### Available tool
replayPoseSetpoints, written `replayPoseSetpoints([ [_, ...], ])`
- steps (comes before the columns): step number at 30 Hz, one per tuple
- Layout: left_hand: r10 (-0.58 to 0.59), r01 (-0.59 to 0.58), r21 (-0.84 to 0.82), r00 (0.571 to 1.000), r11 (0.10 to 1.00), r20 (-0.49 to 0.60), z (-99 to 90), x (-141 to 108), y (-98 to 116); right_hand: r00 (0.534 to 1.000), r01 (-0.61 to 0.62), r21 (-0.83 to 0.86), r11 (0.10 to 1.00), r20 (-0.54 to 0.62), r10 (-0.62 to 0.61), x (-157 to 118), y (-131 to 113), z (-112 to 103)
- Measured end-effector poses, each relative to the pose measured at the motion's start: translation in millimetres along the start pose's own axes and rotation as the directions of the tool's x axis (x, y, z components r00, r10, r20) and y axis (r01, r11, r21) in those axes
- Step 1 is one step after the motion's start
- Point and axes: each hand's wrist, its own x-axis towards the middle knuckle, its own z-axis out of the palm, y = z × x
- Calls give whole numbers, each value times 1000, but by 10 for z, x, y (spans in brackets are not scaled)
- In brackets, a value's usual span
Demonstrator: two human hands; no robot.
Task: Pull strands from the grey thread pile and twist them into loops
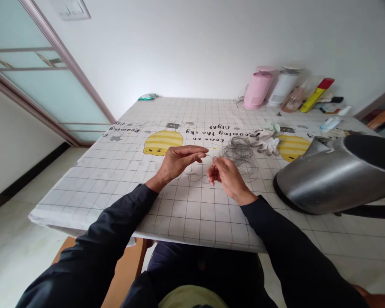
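Note:
Over the middle of the table, my left hand (182, 160) holds a thin grey wire between its thumb and fingers. Just to its right, my right hand (226, 175) pinches the same wire, its fingers curled. A short stretch of wire shows between the two hands, and thin loops hang beneath them near the cloth. Behind my right hand lies a tangled coil of wire (238, 150). A pair of grey and white gloves (265, 142) rests right of the coil.
A large metal kettle (327, 175) stands on the right of the checked tablecloth (93, 188). Along the wall are a pink cylinder (258, 90), a white cylinder (282, 88), bottles and a yellow-red box (316, 95). A green packet (147, 97) lies at the back left.

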Motion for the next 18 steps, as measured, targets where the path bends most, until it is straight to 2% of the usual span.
replayPoseSetpoints([
  [4, -29, 22, -91, 997, 996, -73, -3, 30, -37, 997, 38, 1, 999, 67, -38, -44, 26, 27],
  [7, -103, 84, -173, 989, 981, -106, -49, 90, -67, 992, 57, -28, 998, 113, -53, -78, 48, 61],
  [13, -294, 265, -267, 952, 927, -78, -59, 293, -74, 983, 78, -95, 992, 175, -61, -111, 60, 124],
  [15, -314, 276, -292, 945, 916, -90, -28, 356, -69, 984, 96, -99, 990, 159, -79, -99, 61, 127],
  [18, -287, 230, -294, 944, 928, -165, 38, 372, -51, 990, 130, -72, 989, 61, -125, -55, 60, 108],
])
